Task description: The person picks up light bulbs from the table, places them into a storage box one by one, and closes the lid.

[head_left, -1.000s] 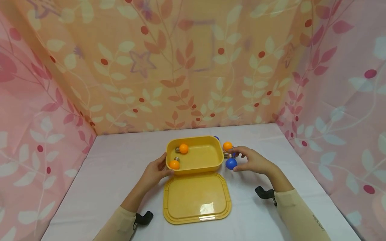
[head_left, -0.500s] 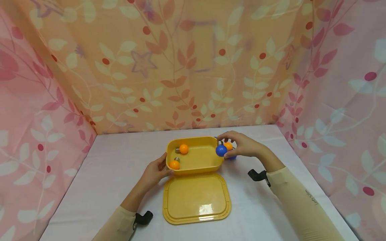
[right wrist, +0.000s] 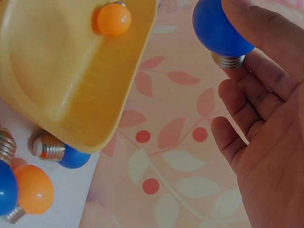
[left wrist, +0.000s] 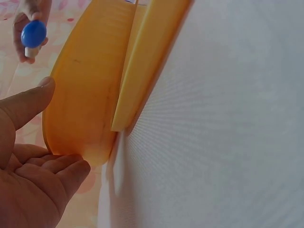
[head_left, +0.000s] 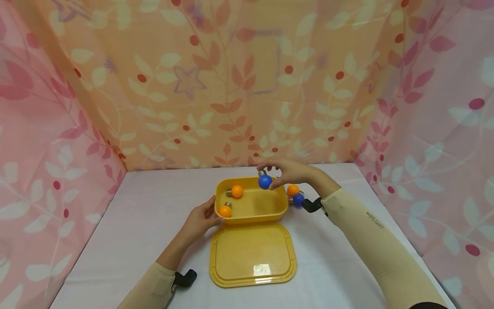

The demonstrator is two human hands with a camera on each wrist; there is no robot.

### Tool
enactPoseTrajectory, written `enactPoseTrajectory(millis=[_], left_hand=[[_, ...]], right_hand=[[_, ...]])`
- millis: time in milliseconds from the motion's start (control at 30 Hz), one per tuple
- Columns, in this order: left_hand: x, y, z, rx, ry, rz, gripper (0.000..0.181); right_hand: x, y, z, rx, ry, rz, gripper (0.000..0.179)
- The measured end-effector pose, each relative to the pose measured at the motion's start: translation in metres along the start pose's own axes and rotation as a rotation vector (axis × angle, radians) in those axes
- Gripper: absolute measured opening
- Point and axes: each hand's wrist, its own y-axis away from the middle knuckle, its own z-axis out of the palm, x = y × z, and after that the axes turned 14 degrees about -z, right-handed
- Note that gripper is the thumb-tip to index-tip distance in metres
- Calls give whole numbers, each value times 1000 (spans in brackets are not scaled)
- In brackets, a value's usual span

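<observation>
My right hand [head_left: 291, 171] pinches a blue light bulb [head_left: 265, 182] between thumb and fingers, above the far right part of a yellow plastic box [head_left: 254, 219]. The bulb's metal base [right wrist: 229, 61] points toward the fingers in the right wrist view. Inside the box lie two orange bulbs, one orange bulb [head_left: 237, 191] towards the back and another orange bulb [head_left: 225, 211] in the near left corner. My left hand [head_left: 200, 221] grips the box's left near corner, thumb [left wrist: 35, 102] on one side and fingers [left wrist: 66, 168] on the other.
The flat yellow lid [head_left: 252, 255] lies just in front of the box. To the box's right are an orange bulb [head_left: 293, 190] and a blue bulb [head_left: 298, 200]; a further blue bulb [right wrist: 75, 157] sits by the box wall. Patterned cloth [head_left: 247, 86] encloses the table.
My right hand has picked up the blue bulb from right of the box and carried it up and left over the box. The left hand keeps its place at the corner.
</observation>
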Motion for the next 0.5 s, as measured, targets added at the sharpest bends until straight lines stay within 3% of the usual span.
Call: enactPoseTrajectory(millis=[267,500], left_hand=[[0,1,0,-6,6,3,104],[0,0,0,2,-1,-4,105]], right_hand=[[9,-27,4,-70,120,-3,59],[18,-47,18,-120,40,-16,61]])
